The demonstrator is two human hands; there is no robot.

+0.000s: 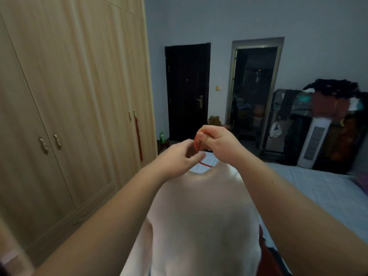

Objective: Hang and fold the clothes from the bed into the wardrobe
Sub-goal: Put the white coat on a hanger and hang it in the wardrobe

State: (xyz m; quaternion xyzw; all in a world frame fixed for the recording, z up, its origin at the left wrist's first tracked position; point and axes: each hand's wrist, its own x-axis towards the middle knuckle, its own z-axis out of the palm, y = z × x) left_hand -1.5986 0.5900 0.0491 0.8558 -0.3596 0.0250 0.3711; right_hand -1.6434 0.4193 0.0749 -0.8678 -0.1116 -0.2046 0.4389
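Right hand (217, 142) pinches red hanger (197, 144) above pale shirt (201, 212); no writing legible.

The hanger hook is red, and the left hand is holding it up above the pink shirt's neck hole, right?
Almost. The head view shows the right hand pinching the red hanger hook, not the left. The left hand only reaches toward it with loose fingers. The hook is indeed red and sits above the pink shirt neck hole.

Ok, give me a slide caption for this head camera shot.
Right hand pinches a red hanger hook above a pale top; left hand reaches in.
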